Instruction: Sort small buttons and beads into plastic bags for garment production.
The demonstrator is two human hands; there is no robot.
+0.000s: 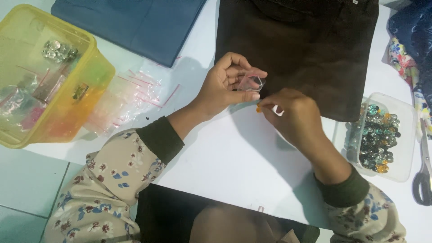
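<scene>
Small clear zip bag (pixel 250 83) pinched in left hand (pixel 225 85), thumb under, fingers curled over its top edge, held just above white table (pixel 225 153). Right hand (pixel 294 118) right beside it, fingertips closed on a tiny orange bead (pixel 258 109) just below the bag, almost touching left thumb. Dark brown cloth (pixel 297 49) lies behind both hands. Clear tub of glass beads (pixel 379 135) just right of right wrist; scissors (pixel 424 173) beyond the tub at frame edge. Pile of empty zip bags with red strips (pixel 128 99) left of left forearm, yellow container (pixel 49 76) further left holding filled bags. Blue folded cloth (pixel 130 24) up-left of left hand. Floral sleeves with dark cuffs on both arms.
</scene>
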